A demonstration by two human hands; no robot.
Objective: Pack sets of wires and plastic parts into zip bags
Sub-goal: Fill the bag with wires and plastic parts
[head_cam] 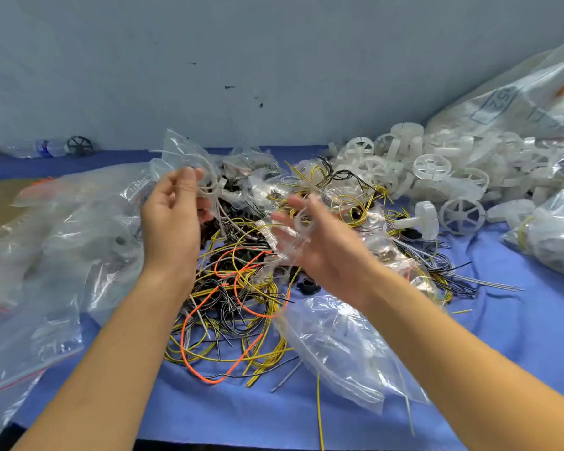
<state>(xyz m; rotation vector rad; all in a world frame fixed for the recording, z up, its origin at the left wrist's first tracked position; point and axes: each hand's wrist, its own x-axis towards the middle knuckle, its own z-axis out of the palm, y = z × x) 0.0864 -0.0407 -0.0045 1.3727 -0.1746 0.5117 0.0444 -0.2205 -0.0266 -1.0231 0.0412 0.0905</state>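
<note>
The left hand (pixel 173 219) pinches one clear zip bag (pixel 181 151) in its fingers (pixel 189 180). The blurred right hand (pixel 319 245) carries one white plastic wheel (pixel 303 220), its grip unclear. Below both lies one wire tangle (pixel 241 307) on the blue bench (pixel 502 327).

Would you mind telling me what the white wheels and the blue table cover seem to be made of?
The white wheels: likely moulded plastic, translucent and matte. The blue table cover: probably fabric, since it wrinkles softly without shine.
</note>
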